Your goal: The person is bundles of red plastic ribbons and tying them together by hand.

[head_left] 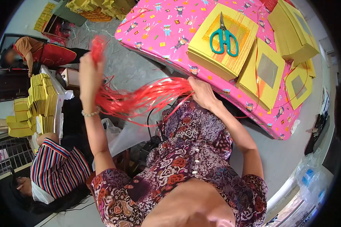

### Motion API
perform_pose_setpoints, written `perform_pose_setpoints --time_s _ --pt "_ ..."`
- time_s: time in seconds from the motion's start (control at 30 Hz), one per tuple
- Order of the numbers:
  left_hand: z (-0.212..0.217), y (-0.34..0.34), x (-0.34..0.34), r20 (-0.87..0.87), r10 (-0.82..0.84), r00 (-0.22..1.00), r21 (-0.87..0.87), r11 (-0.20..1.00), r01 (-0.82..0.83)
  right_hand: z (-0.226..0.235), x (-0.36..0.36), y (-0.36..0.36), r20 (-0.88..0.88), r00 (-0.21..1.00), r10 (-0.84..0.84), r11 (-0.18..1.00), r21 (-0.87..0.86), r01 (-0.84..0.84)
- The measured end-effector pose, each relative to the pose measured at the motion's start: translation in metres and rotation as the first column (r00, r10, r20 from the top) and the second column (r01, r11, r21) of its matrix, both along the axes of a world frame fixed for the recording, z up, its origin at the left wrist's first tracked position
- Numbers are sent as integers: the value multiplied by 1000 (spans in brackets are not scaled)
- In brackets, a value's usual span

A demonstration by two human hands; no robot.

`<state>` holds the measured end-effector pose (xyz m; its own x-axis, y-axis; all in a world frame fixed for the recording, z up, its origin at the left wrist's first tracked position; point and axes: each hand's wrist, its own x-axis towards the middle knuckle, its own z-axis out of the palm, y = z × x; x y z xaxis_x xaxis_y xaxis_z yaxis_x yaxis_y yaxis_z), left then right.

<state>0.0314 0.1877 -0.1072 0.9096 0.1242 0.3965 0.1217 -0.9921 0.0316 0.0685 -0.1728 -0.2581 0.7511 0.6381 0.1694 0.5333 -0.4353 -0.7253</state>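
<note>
My floral-patterned clothing (195, 155) fills the near middle, both forearms reaching out ahead. Beaded bracelet (90, 113) on my left wrist.

Left hand (89, 75): raised, motion-blurred, fingers closed around one end of the red strands (144, 97), a short tuft poking out above the fist. Right hand (203, 93): back of hand up, fingers closed on the other end, just beside the table edge; fingertips mostly hidden. Strands hang in a loose, sagging bunch between my two hands, above the floor, some loose ones dangling lower. Translucent plastic (130, 136) below them.

Ahead and to the right, table with a pink printed cover (151, 32). On it, a stack of yellow sheets (199, 56) with teal-handled scissors (224, 39) lying on top, blades slightly apart, tips pointing away from me. More yellow stacks (267, 75) to the right, some with grey rectangular patches, thin red strands across them.

Left side: person in a striped top (58, 168) beside piled yellow bundles (43, 94); farther off, person in a red apron (58, 55). Grey floor (119, 64) between. Farthest, more yellow stacks (102, 9) at the top.
</note>
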Motion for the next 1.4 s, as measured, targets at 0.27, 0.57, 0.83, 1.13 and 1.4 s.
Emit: perform_pose_setpoints --time_s 0.27,0.57,0.83,1.13,1.4 --pt "-44 -158 -1 -166 -757 632 -619 579 531 46 -1 21 205 971 124 953 -296 -59" --pt "-73 -154 15 -495 -790 361 -679 611 407 50 -4 4 107 974 199 936 -315 -156" --pt "-68 -140 16 -411 -906 101 -873 360 -328 59 7 -8 -272 877 397 899 -75 -431" --pt "-24 -90 6 -546 -585 600 -298 805 513 80 28 -66 -575 691 438 868 71 -491" --pt "-79 16 -3 -272 -607 747 -76 787 612 98 27 -114 -615 733 290 873 -145 -466"
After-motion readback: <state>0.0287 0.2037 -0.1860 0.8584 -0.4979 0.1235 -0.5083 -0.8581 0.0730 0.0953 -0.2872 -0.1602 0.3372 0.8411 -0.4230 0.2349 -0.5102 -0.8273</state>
